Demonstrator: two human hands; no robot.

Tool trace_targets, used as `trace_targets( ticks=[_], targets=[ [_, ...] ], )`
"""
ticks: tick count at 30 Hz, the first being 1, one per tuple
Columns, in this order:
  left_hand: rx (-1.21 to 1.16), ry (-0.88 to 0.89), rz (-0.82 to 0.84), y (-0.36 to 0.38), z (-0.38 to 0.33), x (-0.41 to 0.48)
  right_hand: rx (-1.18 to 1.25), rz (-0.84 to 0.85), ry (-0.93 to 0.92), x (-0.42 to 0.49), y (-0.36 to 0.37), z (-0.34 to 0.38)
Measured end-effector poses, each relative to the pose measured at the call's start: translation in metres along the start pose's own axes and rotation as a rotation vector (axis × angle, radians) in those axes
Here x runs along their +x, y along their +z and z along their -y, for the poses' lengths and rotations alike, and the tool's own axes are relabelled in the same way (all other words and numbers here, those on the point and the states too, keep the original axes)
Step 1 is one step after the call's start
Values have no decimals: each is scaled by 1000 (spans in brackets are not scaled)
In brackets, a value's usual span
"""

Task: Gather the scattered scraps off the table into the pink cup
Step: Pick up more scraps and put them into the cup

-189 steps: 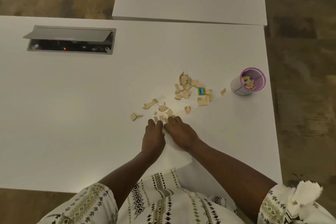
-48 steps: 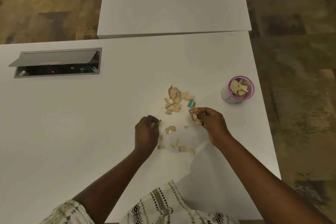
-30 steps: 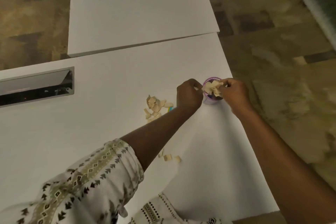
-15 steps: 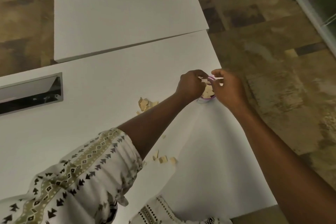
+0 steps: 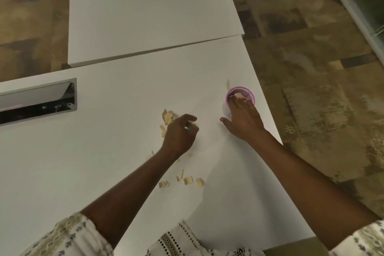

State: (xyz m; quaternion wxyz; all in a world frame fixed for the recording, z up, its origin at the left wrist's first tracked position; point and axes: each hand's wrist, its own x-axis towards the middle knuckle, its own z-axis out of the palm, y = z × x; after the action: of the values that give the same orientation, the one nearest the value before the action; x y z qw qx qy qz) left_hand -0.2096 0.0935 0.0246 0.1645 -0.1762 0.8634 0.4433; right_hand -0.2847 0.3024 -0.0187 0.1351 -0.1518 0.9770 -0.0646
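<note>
Head view
Pink cup (image 5: 241, 94): upright, long axis vertical, mouth facing up; near the right edge of the white table (image 5: 104, 151), at about 2 o'clock from the table middle.
Cup look: round pink rim with a fine pattern, pale translucent wall below; tan pieces filling the mouth.
Right hand (image 5: 244, 118): flat over the near side of the cup, fingers stretched and spread, tips pressing on the pieces inside the rim; thumb out toward 9 o'clock; clamped on nothing.
Left hand (image 5: 179, 133): at 9 o'clock from the cup, well apart from it; fingers curled together in a loose fist above the table, a small blue-and-yellow bit (image 5: 188, 128) peeking between them; impossible to tell whether really gripped.
Far scraps (image 5: 168, 115): small heap at 11 o'clock from the left hand, partly hidden behind it; flat, tan, angular, like torn card.
Near scraps (image 5: 188, 180): few loose pieces at 6 o'clock from the left hand, beside the forearm; same tan colour, squarish, lying flat, pointing in mixed directions.
Single scrap (image 5: 228, 83): thin sliver just beyond the cup, at 11 o'clock of it.
Table surface: smooth, matt white, straight edges.
Cable hatch (image 5: 37, 100): grey metal flap, open, dark inside; at 9 o'clock, far left.
Second table (image 5: 145, 10): white, flat, at 12 o'clock.
Floor (image 5: 311, 58): brown mottled patches.
Sleeves (image 5: 68, 237): cream cloth with dark geometric print.
</note>
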Motion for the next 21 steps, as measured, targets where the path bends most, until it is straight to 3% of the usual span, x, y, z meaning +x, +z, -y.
trace_targets(
  ticks=[10,15,18,21],
  targets=[
    [-21,-225,8,-10,70,-42,24,101,106,22,-10,2],
    [-33,-236,1,-11,83,-42,-48,-16,138,23,-35,13],
    [-32,-225,-8,-11,84,-38,80,-210,80,28,-51,29],
    [-24,-222,-7,-9,84,-34,352,-195,57,48,-51,57]
  ],
)
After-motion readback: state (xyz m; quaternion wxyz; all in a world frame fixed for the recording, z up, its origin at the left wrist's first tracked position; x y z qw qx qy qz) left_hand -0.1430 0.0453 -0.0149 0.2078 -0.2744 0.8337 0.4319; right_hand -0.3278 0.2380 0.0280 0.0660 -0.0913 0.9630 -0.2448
